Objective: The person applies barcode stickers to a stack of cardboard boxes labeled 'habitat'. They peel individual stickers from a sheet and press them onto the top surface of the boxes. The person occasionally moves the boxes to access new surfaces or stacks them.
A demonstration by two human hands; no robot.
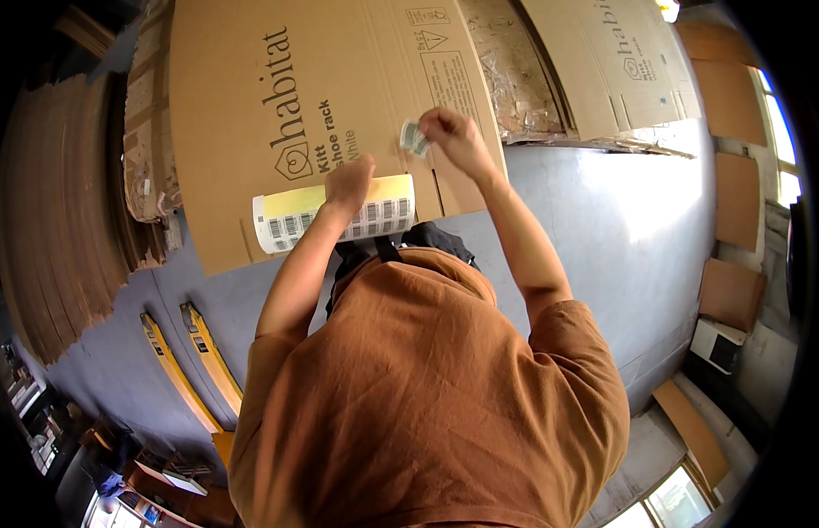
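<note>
A flat brown cardboard carton (383, 70) with dark print lies in front of me. Across its near edge lies a sheet of barcode labels (383, 216), its far part bare yellow backing and its near part still carrying rows of white labels. My left hand (350, 183) is closed at the sheet's far edge; its fingertips are hidden. Farther right, my right hand (458, 141) pinches small pale printed labels (414, 139) just above the carton's surface.
Another stack of flat printed cartons (612, 70) lies at the far right, beside wrapped cardboard (506, 79). Brown sheets (66, 202) are piled at the left. Two yellow forks (203, 343) of a pallet truck lie on the grey floor (594, 220).
</note>
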